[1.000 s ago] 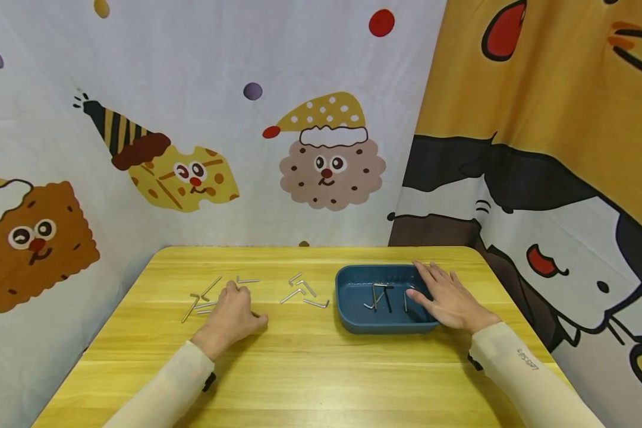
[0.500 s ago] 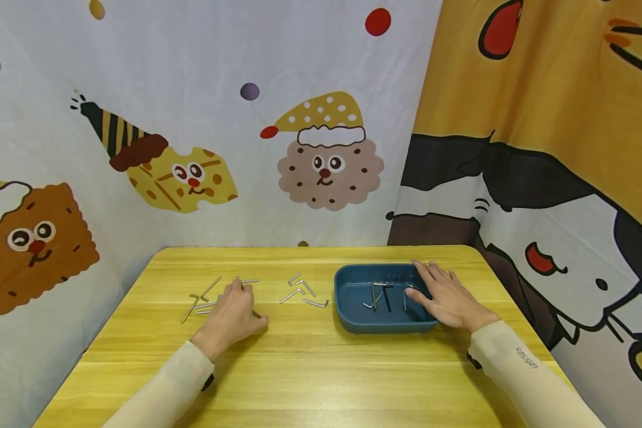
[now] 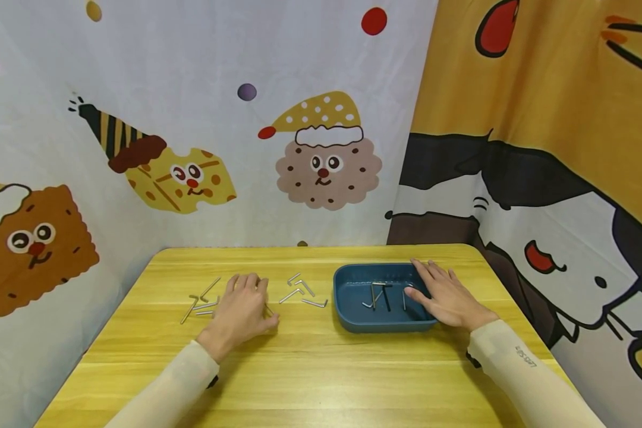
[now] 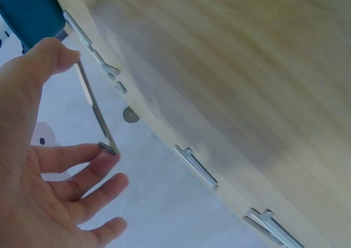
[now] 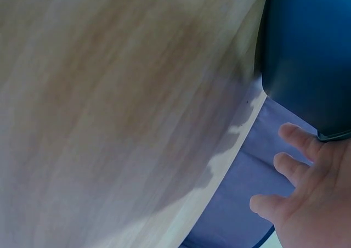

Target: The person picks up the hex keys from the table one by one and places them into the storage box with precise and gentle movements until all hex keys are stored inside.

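Observation:
My left hand [image 3: 241,312] is over the left-centre of the table. In the left wrist view it pinches an L-shaped hex key [image 4: 94,102] end to end, thumb at the long tip and fingertips at the bent end. Its other fingers are spread and loosely bent. A blue rectangular tray [image 3: 387,327] at the right has several hex keys [image 3: 374,295] lying inside. My right hand [image 3: 452,300] rests on the tray's right rim, thumb over the inside and fingers extended along the outer side. In the right wrist view its fingers [image 5: 290,168] are beside the tray wall [image 5: 312,50].
Several loose silver hex keys [image 3: 314,303] lie between my left hand and the tray. Another group of hex keys [image 3: 190,309] lies left of that hand. The wooden table [image 3: 321,380] ends at a cartoon-printed curtain [image 3: 299,220].
My left hand has shifted slightly right and its fingers have spread, with the hex key now visible between thumb and fingertips. My right hand stays on the tray rim.

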{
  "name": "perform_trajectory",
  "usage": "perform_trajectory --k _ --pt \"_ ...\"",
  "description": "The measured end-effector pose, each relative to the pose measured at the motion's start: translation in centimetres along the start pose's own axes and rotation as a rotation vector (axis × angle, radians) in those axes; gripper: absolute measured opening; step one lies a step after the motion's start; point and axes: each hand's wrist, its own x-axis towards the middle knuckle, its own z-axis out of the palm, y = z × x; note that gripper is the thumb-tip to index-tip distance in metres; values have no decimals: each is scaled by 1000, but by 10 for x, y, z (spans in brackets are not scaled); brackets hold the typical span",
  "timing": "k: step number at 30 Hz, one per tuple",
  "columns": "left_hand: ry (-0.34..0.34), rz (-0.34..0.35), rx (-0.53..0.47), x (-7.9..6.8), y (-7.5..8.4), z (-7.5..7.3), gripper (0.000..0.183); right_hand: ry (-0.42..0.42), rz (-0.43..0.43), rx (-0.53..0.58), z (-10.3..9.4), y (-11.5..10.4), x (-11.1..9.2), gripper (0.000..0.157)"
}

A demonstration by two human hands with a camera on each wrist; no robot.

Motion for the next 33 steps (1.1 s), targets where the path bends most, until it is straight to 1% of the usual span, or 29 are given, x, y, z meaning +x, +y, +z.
perform_trajectory --k 7,10,17,22,27,33 --pt "49 40 -18 8 10 -1 92 6 -5 -9 -1 -1 0 94" --pt "55 50 -16 11 15 -1 91 4 -6 -8 -2 -1 0 94" --pt "50 72 -27 19 25 -2 90 1 -3 -4 -2 -2 -1 94" --pt "53 77 -27 25 33 -5 89 7 -10 -10 -2 -1 0 94" --pt "56 84 -47 32 42 -7 86 8 -10 -16 -2 -2 -1 94" --pt "25 84 -78 40 52 -8 84 22 -16 -15 -3 -3 -1 93"
